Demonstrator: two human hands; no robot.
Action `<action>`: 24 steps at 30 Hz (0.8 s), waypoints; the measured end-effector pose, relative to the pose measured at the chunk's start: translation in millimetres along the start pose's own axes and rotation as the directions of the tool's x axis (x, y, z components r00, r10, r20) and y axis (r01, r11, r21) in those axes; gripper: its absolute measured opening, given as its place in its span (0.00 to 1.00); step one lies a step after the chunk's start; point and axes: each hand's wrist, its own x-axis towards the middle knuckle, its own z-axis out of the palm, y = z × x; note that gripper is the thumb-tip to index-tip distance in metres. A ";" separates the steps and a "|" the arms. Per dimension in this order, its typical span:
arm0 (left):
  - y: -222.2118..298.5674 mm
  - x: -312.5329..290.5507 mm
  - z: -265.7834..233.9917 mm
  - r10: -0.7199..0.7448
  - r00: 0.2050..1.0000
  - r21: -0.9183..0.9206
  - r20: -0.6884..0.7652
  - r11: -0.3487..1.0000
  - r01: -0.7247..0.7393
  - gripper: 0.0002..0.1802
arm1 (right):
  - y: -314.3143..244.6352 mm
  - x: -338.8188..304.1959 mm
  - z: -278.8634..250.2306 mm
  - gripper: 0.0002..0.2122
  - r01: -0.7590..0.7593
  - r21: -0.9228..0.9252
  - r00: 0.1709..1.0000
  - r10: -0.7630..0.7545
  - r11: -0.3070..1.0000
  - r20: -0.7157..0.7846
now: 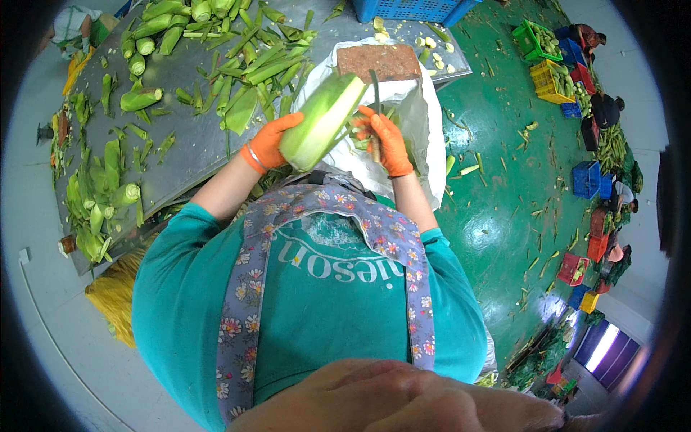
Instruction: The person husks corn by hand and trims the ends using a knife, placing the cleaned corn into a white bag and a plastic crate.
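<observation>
Head cam, veg (322, 124), axis diag., pts upper R

The fingers of my left hand (269, 144) vanish behind the thick green shoot (320, 124), while those of my right (389, 144) partly cover the knife's (376, 97) handle. Shoot and hands block much of the white sack's (430, 137) inside from me. The top edge crops the blue crate (404, 10), and the distant co-workers' (607, 110) handiwork is too small to tell.
</observation>
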 end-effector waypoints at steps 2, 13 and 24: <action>1.9 11.8 15.9 -0.001 0.997 0.355 -0.084 0.934 0.031 0.32 | -3.7 13.7 18.6 0.21 0.017 0.124 0.989 -0.035 0.992 0.144; -14.0 21.6 13.5 0.026 0.947 0.711 -0.320 0.667 0.222 0.34 | 2.0 3.0 38.1 0.17 -0.009 -0.292 0.999 0.022 0.956 0.042; -5.0 35.2 -16.0 0.123 0.974 0.699 -0.189 0.713 0.045 0.15 | 12.8 13.4 30.6 0.13 0.057 0.013 0.998 -0.057 0.998 0.011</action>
